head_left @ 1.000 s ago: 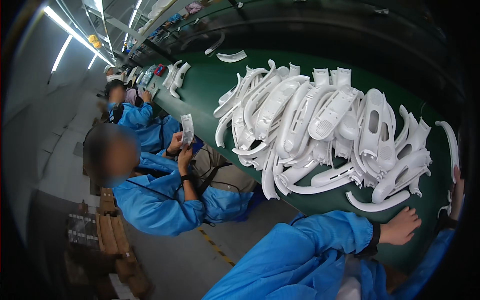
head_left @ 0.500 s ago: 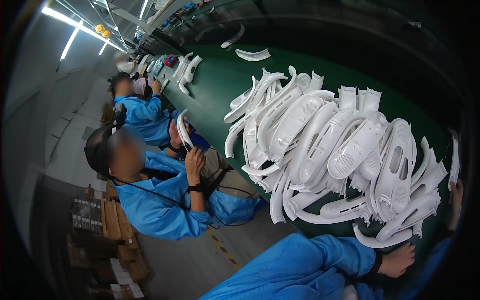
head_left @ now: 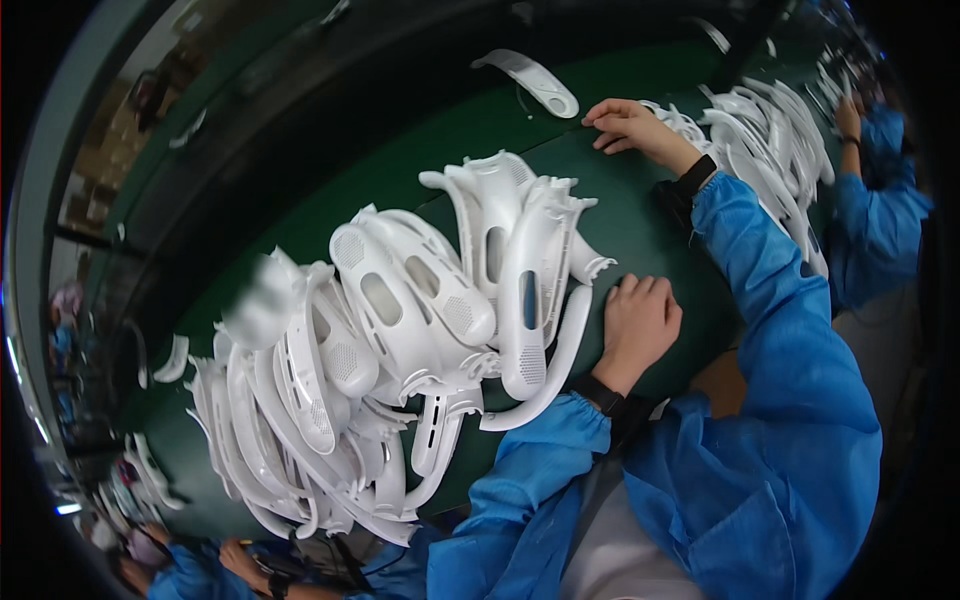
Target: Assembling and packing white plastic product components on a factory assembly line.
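Note:
My right hand (head_left: pixel 632 128) reaches across the green table with its fingers stretched and slightly apart, holding nothing. Just beyond its fingertips, apart from them, is a curved white plastic shell (head_left: pixel 535 82) with a perforated end. My left hand (head_left: pixel 642 330) rests on the table, fingers curled in and nothing visible in them. Right beside it on the left lies a big heap of white plastic shells (head_left: pixel 400 310), many with oval slots and perforated patches. One curved white strip (head_left: pixel 562 360) at the heap's edge is closest to my left hand.
Another heap of white shells (head_left: pixel 765 140) lies on the right, near a co-worker in a blue sleeve (head_left: pixel 880 220). At lower left show a co-worker's hand (head_left: pixel 240 562) and a few more white pieces (head_left: pixel 150 470). A dark ledge runs along the table's far side.
The view has swung right. My right hand held a white shell at the right edge; now it is empty and stretched out. My left hand still rests on the table by the heap.

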Demonstrator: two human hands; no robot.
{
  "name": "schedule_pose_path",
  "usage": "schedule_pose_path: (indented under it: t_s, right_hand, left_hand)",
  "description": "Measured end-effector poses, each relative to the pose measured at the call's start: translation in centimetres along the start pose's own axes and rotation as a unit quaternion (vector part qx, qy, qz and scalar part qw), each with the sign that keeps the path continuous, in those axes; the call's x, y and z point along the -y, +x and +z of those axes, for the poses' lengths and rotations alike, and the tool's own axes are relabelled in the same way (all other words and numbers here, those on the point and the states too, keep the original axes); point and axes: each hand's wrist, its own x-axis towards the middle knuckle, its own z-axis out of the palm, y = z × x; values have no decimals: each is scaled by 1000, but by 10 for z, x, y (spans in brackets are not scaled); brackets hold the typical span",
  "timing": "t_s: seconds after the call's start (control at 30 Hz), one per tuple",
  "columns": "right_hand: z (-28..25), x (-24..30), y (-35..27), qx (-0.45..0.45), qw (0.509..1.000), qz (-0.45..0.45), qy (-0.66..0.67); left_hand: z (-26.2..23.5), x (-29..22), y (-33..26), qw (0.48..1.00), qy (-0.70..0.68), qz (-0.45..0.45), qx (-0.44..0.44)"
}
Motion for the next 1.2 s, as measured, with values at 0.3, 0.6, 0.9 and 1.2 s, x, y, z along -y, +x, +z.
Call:
schedule_pose_path:
  t_s: [0.3,0.6,0.9,1.2]
  right_hand:
    - [-77,-14,-175,-8,999,-23,-45]
    - [-111,-140,-425,-191,975,62,97]
    - [-52,-277,-507,3,923,358,142]
    - [-84,-317,-404,182,891,408,83]
  left_hand:
    - [10,-9,-2,997,79,10,7]
    - [0,17,-8,983,-156,-76,65]
    - [46,-76,-22,965,-25,71,252]
    - [187,-132,-74,739,207,367,525]
